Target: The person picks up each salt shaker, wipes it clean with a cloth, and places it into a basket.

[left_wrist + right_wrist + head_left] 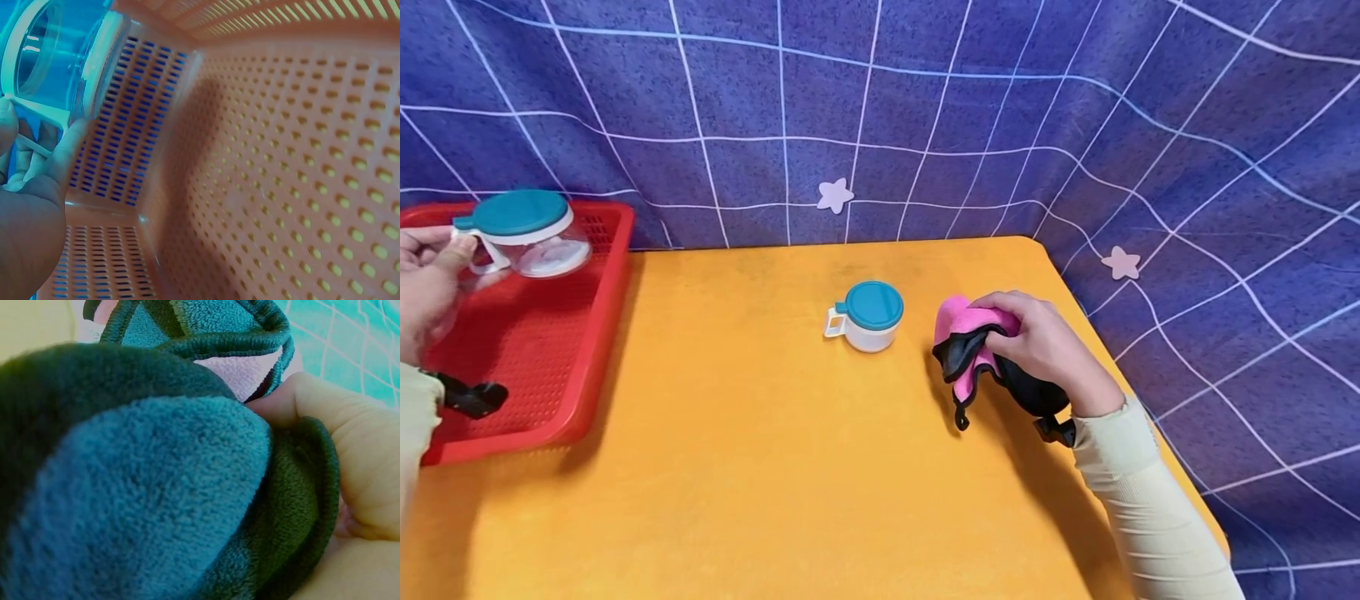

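Observation:
My left hand (433,279) grips the white handle of a clear jar (553,252) with a teal lid, held above the red basket (602,333). In the left wrist view the jar (62,69) appears at the upper left, its handle between thumb and fingers. A pink and black cloth (962,350) is bunched in my right hand (1037,342), over the right side of the table. Folds of the cloth (156,487) fill most of the right wrist view and hide some fingers. Between the hands, a second teal-lidded jar (872,317) stands upright, its handle to the left.
The yellow table (760,467) spans the view, its right edge running along a blue curtain (737,125) with a white grid pattern. Star shapes (835,196) show on the curtain. The basket stands at the table's left side, with perforated walls and floor.

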The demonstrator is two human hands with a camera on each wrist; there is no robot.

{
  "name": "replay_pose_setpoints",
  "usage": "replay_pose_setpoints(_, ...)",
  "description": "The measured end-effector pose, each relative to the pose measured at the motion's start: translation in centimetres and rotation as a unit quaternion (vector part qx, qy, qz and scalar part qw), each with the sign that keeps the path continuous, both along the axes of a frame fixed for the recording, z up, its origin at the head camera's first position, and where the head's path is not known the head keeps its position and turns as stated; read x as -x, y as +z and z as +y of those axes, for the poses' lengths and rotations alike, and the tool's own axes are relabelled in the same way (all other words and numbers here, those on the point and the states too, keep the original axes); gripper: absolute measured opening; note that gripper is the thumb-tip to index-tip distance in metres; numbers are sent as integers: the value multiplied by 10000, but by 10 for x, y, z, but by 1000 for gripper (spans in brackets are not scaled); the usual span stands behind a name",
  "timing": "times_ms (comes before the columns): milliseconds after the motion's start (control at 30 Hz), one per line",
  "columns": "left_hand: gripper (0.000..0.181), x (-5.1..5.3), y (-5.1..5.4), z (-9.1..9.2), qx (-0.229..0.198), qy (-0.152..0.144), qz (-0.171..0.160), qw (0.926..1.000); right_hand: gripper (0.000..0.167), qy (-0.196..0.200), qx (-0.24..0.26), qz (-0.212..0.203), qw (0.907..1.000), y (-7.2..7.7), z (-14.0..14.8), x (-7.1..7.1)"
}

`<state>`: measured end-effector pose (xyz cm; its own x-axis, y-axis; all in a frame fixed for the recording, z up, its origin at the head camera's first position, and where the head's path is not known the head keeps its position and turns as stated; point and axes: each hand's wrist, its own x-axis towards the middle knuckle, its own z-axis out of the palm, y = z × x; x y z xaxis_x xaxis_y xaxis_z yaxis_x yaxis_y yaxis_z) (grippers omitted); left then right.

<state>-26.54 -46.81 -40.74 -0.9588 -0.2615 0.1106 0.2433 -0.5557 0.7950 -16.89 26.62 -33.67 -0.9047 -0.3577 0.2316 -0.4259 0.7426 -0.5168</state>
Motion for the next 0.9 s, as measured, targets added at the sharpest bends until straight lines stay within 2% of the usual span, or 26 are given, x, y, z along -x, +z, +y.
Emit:
replay_pose_setpoints(233,24,-2,-7,-1,239,-168,-253,9993,37,37,-41,22,10000,0,2,0)
replay_pose_setpoints(333,24,-2,-8,2,473,-150,-338,9982,37,35,-30,28,10000,0,3,0)
replay_pose_setpoints(467,23,4,-19,-5,655,-144,-288,9973,37,21,-28,15,10000,-1,5,-1)
replay_pose_setpoints(600,23,11,-28,-12,801,-267,-300,9960,38,16,-32,13,10000,-1,5,-1)
replay_pose_setpoints(800,22,4,-22,-3,1344,-139,-595,9890,37,13,-23,47,10000,-1,6,-1)
replay_pose_setpoints(900,24,-1,-19,1,1376,-130,-708,9879,37,16,-15,37,10000,-1,7,-1)
